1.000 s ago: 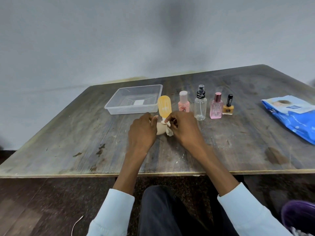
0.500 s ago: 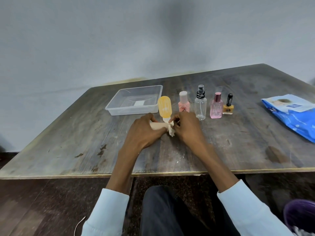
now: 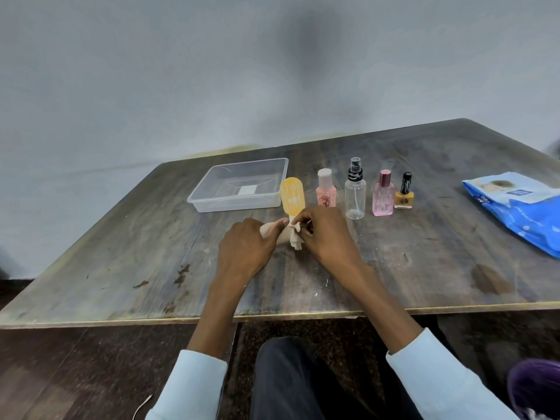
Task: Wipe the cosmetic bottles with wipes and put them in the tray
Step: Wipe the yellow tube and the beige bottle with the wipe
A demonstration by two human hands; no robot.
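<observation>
My left hand (image 3: pixel 245 250) grips a beige bottle (image 3: pixel 277 234) lying sideways just above the table. My right hand (image 3: pixel 325 234) pinches a crumpled white wipe (image 3: pixel 296 243) against the bottle's right end. An orange tube (image 3: pixel 292 195) stands upright right behind my hands. To its right stand a pink bottle with a white cap (image 3: pixel 326 194), a clear spray bottle (image 3: pixel 355 198), a pink perfume bottle (image 3: pixel 383 200) and a yellow nail polish (image 3: pixel 404 198). The clear plastic tray (image 3: pixel 236 203) sits behind and to the left, with only a white label on its floor.
A blue pack of wipes (image 3: pixel 521 207) lies at the table's right edge. The worn wooden table (image 3: pixel 151 253) meets a grey wall at the back. A purple object (image 3: pixel 533 386) is on the floor at the lower right.
My left hand has turned the beige bottle from more upright to lying sideways. My right hand has kept the wipe at the bottle's end, shifting only slightly.
</observation>
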